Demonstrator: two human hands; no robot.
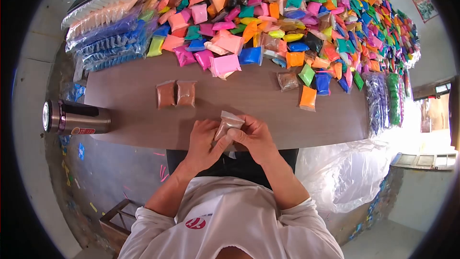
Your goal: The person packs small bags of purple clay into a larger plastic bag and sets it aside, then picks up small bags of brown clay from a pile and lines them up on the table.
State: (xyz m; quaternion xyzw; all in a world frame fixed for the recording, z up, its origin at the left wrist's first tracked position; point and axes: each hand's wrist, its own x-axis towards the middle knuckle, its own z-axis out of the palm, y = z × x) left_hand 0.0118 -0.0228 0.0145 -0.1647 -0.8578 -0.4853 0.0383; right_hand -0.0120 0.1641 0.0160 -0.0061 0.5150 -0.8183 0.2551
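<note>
Just over the table's near edge, a small clear packet with brown contents [228, 123] is held between both hands. My right hand [255, 136] pinches its right side, thumb in front. My left hand [205, 141] closes on its lower left, and some of those fingers are hidden. Two brown packets [166, 94] lie side by side on the table, up and left of my hands. Farther right rest another brown packet [287, 81] and an orange packet [307, 98].
A large heap of colourful packets [268, 14] covers the table's far side. Stacked bagged strips [112, 43] stand at the far left, more purple ones [377, 103] at the right. A steel flask [79, 117] lies at the left edge. Clear plastic sheeting [342, 172] hangs at right.
</note>
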